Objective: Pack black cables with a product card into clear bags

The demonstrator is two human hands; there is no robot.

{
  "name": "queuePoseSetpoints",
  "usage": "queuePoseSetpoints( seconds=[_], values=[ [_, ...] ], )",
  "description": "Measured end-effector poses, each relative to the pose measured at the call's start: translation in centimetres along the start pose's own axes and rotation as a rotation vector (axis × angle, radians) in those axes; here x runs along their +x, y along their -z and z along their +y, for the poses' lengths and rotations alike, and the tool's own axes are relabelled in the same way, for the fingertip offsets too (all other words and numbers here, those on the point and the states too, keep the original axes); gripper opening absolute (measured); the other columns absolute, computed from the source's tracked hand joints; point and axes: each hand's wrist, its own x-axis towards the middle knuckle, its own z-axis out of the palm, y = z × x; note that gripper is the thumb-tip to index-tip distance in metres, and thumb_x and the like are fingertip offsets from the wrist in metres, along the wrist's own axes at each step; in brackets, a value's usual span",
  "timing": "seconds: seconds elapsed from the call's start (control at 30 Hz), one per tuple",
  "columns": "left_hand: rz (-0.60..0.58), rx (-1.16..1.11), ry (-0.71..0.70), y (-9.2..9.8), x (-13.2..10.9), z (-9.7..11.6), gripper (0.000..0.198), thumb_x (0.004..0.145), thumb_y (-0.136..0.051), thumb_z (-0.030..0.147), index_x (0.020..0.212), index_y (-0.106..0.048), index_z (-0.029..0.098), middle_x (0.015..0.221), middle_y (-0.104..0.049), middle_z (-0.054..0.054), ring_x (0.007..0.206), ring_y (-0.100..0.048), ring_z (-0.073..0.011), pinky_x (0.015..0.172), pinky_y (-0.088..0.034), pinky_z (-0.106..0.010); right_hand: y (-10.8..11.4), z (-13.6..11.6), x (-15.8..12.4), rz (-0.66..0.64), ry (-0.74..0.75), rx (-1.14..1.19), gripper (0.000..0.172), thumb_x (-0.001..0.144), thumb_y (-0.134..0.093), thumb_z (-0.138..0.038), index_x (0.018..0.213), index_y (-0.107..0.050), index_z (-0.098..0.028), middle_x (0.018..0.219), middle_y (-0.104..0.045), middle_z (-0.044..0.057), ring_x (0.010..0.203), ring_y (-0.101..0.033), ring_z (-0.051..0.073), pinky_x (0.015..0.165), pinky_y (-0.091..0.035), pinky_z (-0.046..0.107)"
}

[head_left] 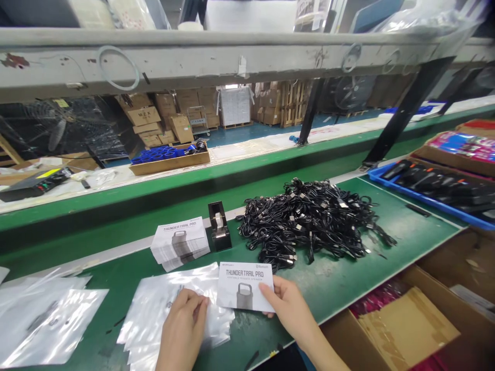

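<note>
My right hand (pixel 288 304) grips a white printed leaflet (pixel 246 286) by its right edge, thumb on top. The leaflet reads "THUNDER TRAIL PRO" and shows a grey speaker. Over a stack of clear plastic bags (pixel 149 304) lies my left hand (pixel 185 319), its thumb and fingers pinched together at the top bag, near the leaflet's left edge. Behind the bags stands a pile of the same leaflets (pixel 180 242). Beside that pile is a black tape dispenser (pixel 219 226). A large heap of black USB cables (pixel 305 221) covers the bench behind my right hand.
More plastic bags (pixel 50 324) lie at the left. On the right are a blue tray (pixel 456 208) of black items and open cardboard boxes (pixel 410 330) below the green bench (pixel 340 293). A shallow carton (pixel 170 165) of blue parts sits on the ledge under an overhead shelf (pixel 240 62).
</note>
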Motion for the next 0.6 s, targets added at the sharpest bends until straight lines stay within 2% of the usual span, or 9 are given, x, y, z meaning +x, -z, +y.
queuePoseSetpoints(
  seconds=[0.2, 0.3, 0.43, 0.6],
  values=[
    [0.045, 0.034, -0.052, -0.9, -0.7, -0.5, 0.028, 0.084, -0.038, 0.037, 0.075, -0.059, 0.022, 0.080, -0.056, -0.002, 0.068, -0.058, -0.0158, 0.063, -0.046, -0.029, -1.2, 0.5, -0.1, 0.024, 0.039, -0.003, 0.042, 0.072, -0.054, -0.051, 0.085, -0.062, -0.011, 0.059, -0.061, 0.002, 0.048, -0.051, 0.013, 0.045, -0.043, 0.024],
    [0.116, 0.020, -0.047, -1.1, -1.0, -0.6, 0.025, 0.083, -0.040, 0.038, 0.079, -0.059, 0.022, 0.080, -0.056, -0.002, 0.068, -0.058, -0.0157, 0.063, -0.047, -0.029, -1.2, 0.8, -0.9, -0.052, -0.051, -0.031, 0.043, 0.072, -0.053, -0.051, 0.083, -0.061, -0.010, 0.051, -0.057, 0.000, 0.043, -0.052, 0.011, 0.041, -0.042, 0.022],
    [0.087, -0.011, -0.067, -1.1, -1.2, -0.5, 0.019, 0.080, -0.047, 0.037, 0.079, -0.059, 0.023, 0.078, -0.057, -0.001, 0.065, -0.057, -0.0150, 0.060, -0.047, -0.027, -0.9, 0.8, -1.8, -0.120, -0.201, -0.083, 0.043, 0.071, -0.052, -0.053, 0.077, -0.057, -0.010, 0.048, -0.056, -0.001, 0.036, -0.051, 0.009, 0.033, -0.038, 0.017],
    [0.186, -0.096, -0.058, -1.4, -1.7, 0.1, 0.022, 0.082, -0.042, 0.039, 0.078, -0.056, 0.023, 0.078, -0.054, -0.001, 0.066, -0.055, -0.0159, 0.061, -0.044, -0.027, -1.6, 0.3, -1.8, -0.126, -0.245, -0.016, 0.044, 0.070, -0.050, -0.054, 0.076, -0.055, -0.011, 0.050, -0.059, 0.001, 0.034, -0.050, 0.007, 0.031, -0.036, 0.015]
  ],
)
